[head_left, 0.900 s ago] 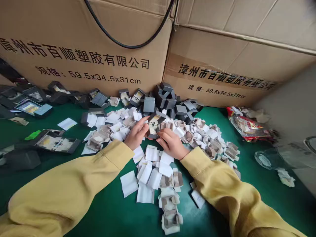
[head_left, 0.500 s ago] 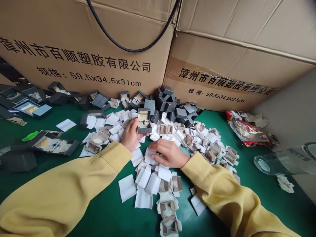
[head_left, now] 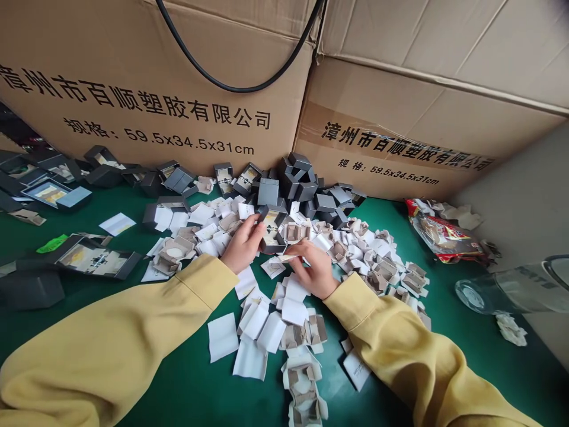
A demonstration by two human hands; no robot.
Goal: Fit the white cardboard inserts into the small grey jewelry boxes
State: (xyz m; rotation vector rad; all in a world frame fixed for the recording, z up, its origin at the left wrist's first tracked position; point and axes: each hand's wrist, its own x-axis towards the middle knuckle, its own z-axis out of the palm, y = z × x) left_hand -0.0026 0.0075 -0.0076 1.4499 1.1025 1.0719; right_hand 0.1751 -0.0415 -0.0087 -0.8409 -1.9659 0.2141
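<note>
My left hand (head_left: 244,242) grips a small dark grey jewellery box (head_left: 274,235) by its left side, its pale lined inside facing up. Close by on the right, my right hand (head_left: 312,268) pinches a small white card (head_left: 288,257), seen nearly edge-on. Below both hands lies a loose pile of white paper cards (head_left: 269,317). Folded cardboard inserts (head_left: 304,388) trail from that pile towards me. More white papers and inserts (head_left: 377,255) spread to the right of my right hand.
Dark boxes (head_left: 297,178) are heaped at the back against large brown cartons (head_left: 178,77). Open boxes (head_left: 95,258) lie at left on the green table (head_left: 169,356). A red snack bag (head_left: 444,234) and a glass jug (head_left: 502,290) lie at right. A black cable (head_left: 242,90) hangs above.
My right hand has come up from the paper pile with a card between its fingers. The jewellery box in my left hand has moved slightly right and down, tilting.
</note>
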